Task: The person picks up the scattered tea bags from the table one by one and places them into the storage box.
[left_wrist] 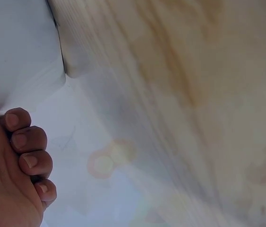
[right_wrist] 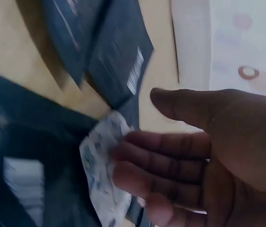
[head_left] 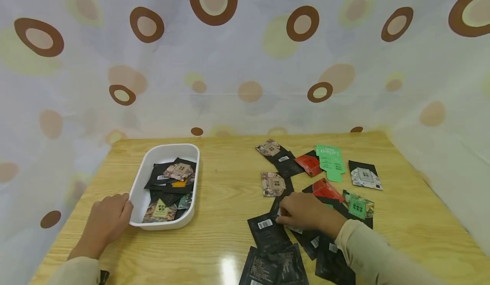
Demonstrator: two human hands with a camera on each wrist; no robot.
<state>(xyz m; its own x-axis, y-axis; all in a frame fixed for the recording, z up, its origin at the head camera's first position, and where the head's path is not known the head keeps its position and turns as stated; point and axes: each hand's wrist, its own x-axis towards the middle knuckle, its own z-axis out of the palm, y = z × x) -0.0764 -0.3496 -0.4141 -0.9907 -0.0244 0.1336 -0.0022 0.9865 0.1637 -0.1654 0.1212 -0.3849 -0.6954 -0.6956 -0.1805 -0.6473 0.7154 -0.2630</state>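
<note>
My left hand (head_left: 108, 220) holds the rim of a white plastic tub (head_left: 194, 204) at its near-left side. In the left wrist view its fingers (left_wrist: 31, 161) are curled beside the tub's pale wall (left_wrist: 24, 52). Inside the tub lie several tea sachets, among them one with a yellow label (head_left: 160, 210). Over the pile on the right, my right hand (head_left: 306, 210) reaches down. The right wrist view shows its thumb apart from the fingers, whose tips overlap a pale patterned sachet (right_wrist: 102, 161). Black sachets (right_wrist: 118, 66) with barcodes lie around it.
Spread on the wooden table (head_left: 226, 183) are red-labelled sachets (head_left: 309, 164), a green packet (head_left: 330, 159), a white-labelled sachet (head_left: 365, 175) and several black ones (head_left: 268, 234) near the front. A patterned cloth (head_left: 245, 59) hangs behind the table.
</note>
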